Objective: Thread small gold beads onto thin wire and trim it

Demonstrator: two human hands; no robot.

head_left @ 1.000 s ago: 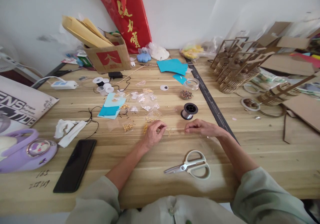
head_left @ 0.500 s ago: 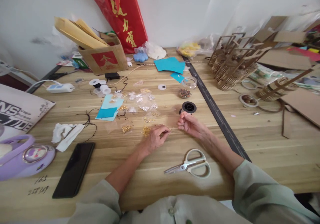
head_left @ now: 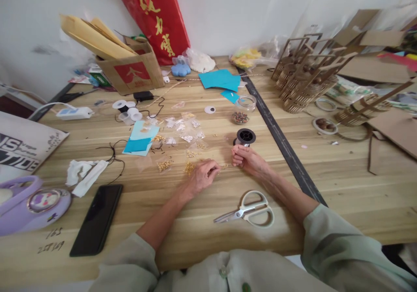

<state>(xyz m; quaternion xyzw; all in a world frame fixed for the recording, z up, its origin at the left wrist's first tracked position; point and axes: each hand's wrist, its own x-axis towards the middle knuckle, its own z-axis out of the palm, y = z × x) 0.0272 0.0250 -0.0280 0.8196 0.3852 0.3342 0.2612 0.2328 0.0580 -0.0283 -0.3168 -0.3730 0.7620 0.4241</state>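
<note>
My left hand rests low over the table, thumb and forefinger pinched together. Tiny gold-coloured bits show just beyond its fingertips; what the pinch holds is too small to name. My right hand is closed, its fingers curled in beside a black spool; whatever is inside them is hidden. To the left of my left hand lie a pile of small gold beads and another gold heap. Scissors with pale handles lie between my forearms, blades pointing left.
Small clear bags of silvery pieces lie beyond my left hand. A clear dish of mixed beads sits behind the spool. A black phone is at the left. Wooden basket-like holders stand at the right rear, and a cardboard box stands at the left rear.
The view has shifted slightly. My right hand's fingers have curled in more, and its raised fingertips have come down a little. My left hand stays pinched in nearly the same place.
</note>
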